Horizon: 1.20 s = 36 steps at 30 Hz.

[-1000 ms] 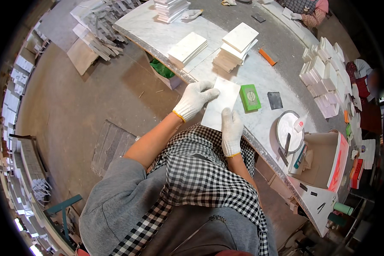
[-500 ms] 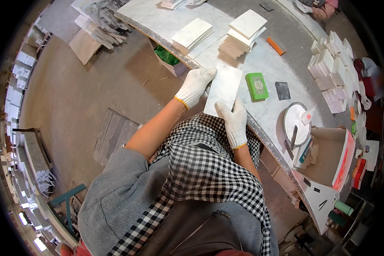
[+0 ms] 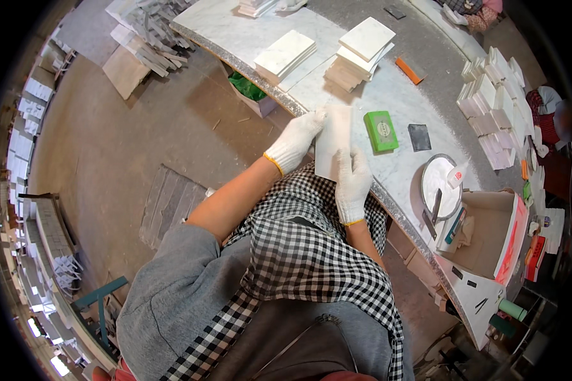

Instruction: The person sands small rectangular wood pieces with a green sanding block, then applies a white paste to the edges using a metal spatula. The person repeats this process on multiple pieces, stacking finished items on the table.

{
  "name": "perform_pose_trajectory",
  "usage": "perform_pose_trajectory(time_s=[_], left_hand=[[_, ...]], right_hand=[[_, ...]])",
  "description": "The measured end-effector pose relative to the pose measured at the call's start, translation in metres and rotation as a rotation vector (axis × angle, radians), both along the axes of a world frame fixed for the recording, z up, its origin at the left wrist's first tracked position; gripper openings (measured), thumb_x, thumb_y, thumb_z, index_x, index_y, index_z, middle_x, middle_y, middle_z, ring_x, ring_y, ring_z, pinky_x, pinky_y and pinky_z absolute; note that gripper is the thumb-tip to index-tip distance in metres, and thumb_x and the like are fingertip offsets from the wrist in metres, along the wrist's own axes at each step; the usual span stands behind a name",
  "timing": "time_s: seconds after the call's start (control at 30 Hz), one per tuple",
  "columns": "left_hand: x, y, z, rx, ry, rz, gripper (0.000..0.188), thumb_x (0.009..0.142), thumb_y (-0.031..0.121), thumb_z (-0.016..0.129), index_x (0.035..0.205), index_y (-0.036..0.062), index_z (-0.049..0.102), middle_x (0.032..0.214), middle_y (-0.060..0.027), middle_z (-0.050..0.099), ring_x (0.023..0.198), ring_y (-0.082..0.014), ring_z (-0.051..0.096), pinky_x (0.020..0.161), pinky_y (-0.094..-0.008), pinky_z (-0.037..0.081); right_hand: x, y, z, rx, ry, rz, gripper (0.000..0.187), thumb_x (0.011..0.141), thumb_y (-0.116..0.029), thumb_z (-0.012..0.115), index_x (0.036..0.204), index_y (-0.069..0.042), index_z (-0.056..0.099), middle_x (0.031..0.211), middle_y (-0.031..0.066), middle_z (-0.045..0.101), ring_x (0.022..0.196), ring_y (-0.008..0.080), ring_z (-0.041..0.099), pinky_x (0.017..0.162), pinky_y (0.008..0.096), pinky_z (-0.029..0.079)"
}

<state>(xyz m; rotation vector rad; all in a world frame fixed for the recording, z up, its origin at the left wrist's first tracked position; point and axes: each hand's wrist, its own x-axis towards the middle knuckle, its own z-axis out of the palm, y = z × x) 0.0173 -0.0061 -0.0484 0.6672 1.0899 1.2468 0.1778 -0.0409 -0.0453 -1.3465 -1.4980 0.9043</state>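
A white, marble-like rectangular tile [image 3: 334, 136] is held over the near edge of the table, above my lap. My left hand [image 3: 297, 141], in a white knit glove with a yellow cuff, grips its left long edge. On its lower right side, my gloved right hand [image 3: 353, 184] is closed with the thumb on the tile's face. Just right of the tile a green block [image 3: 381, 131] lies on the table, and beside it a dark grey square pad [image 3: 419, 136]. Two stacks of similar tiles, one on the left [image 3: 285, 54] and one on the right [image 3: 364, 47], stand beyond my hands.
A round tub of white paste [image 3: 440, 190] with a spatula and a cardboard box [image 3: 489, 238] are at right. An orange strip [image 3: 408, 70] lies behind the green block. More tile stacks [image 3: 489, 108] stand far right, near other people. A bin [image 3: 254, 95] is below the table edge.
The tile has turned more upright in view and tilted, showing its face narrower and greyer. Both hands shifted slightly with it and still hold it.
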Motion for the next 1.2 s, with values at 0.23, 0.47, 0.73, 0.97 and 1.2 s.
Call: perform_pose_trajectory(time_s=[0.23, 0.47, 0.73, 0.97, 1.2], left_hand=[[0.008, -0.009, 0.001, 0.034, -0.313, 0.067, 0.076, 0.099, 0.065, 0.048, 0.147, 0.0060, 0.043, 0.135, -0.0211, 0.056, 0.119, -0.0330, 0.058, 0.100, -0.0481, 0.051], [-0.035, 0.004, 0.010, 0.144, -1.021, -0.209, 0.096, 0.087, 0.080, 0.052, 0.144, 0.0037, 0.045, 0.133, -0.0277, 0.056, 0.116, -0.0449, 0.060, 0.098, -0.0566, 0.052], [-0.033, 0.002, 0.019, 0.128, -0.824, -0.192, 0.092, 0.092, 0.075, 0.050, 0.147, 0.0020, 0.042, 0.140, -0.0267, 0.053, 0.128, -0.0436, 0.054, 0.106, -0.0560, 0.048], [-0.016, 0.004, 0.025, 0.088, -0.525, 0.083, 0.091, 0.097, 0.074, 0.041, 0.149, -0.0007, 0.041, 0.141, -0.0309, 0.051, 0.130, -0.0446, 0.052, 0.109, -0.0539, 0.046], [-0.039, 0.011, 0.017, 0.100, -0.897, -0.170, 0.093, 0.093, 0.077, 0.043, 0.141, -0.0027, 0.046, 0.130, -0.0302, 0.057, 0.114, -0.0439, 0.061, 0.097, -0.0535, 0.054]], right_hand=[[-0.018, -0.008, 0.036, 0.279, -0.227, 0.255, 0.044, 0.095, -0.024, 0.065, 0.134, -0.004, 0.060, 0.099, 0.0180, 0.070, 0.088, 0.0343, 0.069, 0.078, 0.0409, 0.055], [-0.026, -0.014, 0.052, 0.560, -0.485, 0.621, 0.069, 0.081, -0.035, 0.073, 0.135, 0.004, 0.055, 0.135, 0.0267, 0.055, 0.128, 0.0425, 0.050, 0.108, 0.0529, 0.038], [-0.036, 0.015, 0.079, 0.511, -0.857, 0.595, 0.070, 0.085, -0.045, 0.068, 0.138, -0.002, 0.055, 0.141, 0.0159, 0.055, 0.135, 0.0324, 0.048, 0.115, 0.0604, 0.026], [-0.025, 0.044, 0.061, 0.595, -0.865, 0.386, 0.069, 0.085, -0.049, 0.067, 0.138, -0.005, 0.056, 0.142, 0.0156, 0.054, 0.134, 0.0306, 0.047, 0.117, 0.0649, 0.020], [-0.019, 0.002, 0.059, 0.672, -0.724, 0.572, 0.073, 0.077, -0.048, 0.076, 0.131, -0.003, 0.056, 0.129, 0.0133, 0.057, 0.118, 0.0295, 0.053, 0.102, 0.0567, 0.039]])
